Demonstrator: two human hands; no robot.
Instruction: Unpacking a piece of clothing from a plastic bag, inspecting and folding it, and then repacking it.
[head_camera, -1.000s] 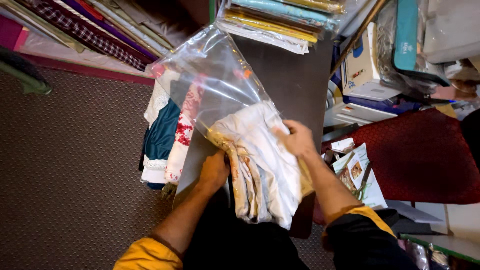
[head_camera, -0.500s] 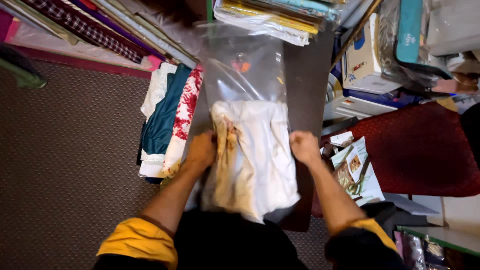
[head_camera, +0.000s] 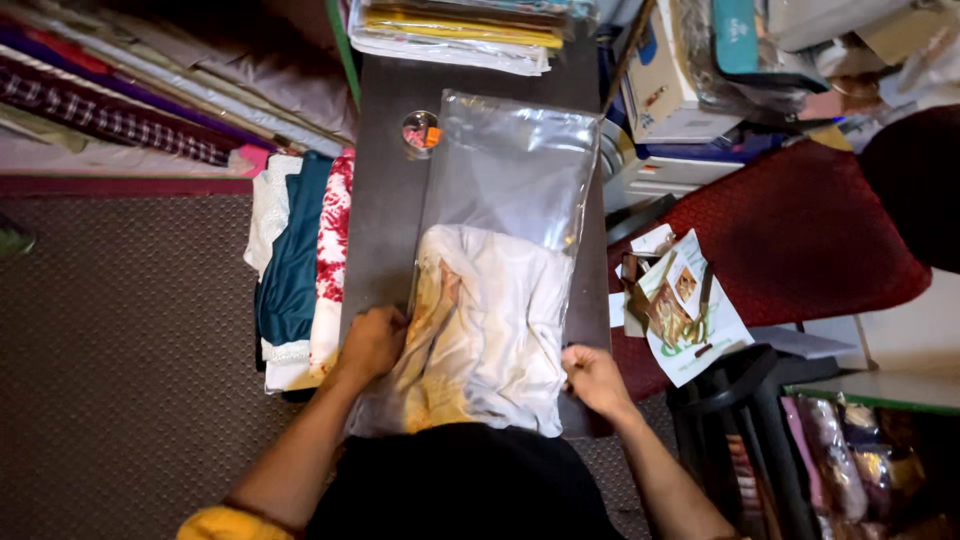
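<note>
A clear plastic bag (head_camera: 515, 165) lies flat on a narrow dark table (head_camera: 385, 215), its far half empty. A folded white garment with yellow-brown print (head_camera: 490, 330) fills the bag's near half. My left hand (head_camera: 372, 340) grips the bag's near left edge beside the garment. At the near right corner, my right hand (head_camera: 592, 378) pinches the bag's edge. Both sleeves are dark with yellow cuffs.
A small round tape roll (head_camera: 421, 132) sits on the table beyond the bag. Folded clothes, white, teal and red-patterned (head_camera: 295, 270), hang off the table's left side. Stacked fabrics (head_camera: 455, 25) lie at the far end. A red chair (head_camera: 790, 240) with printed papers (head_camera: 685, 300) stands at right.
The bag, held up at a tilt a second ago, now lies flat on the table. The garment has slid further inside it, and both hands have dropped to the bag's near edge.
</note>
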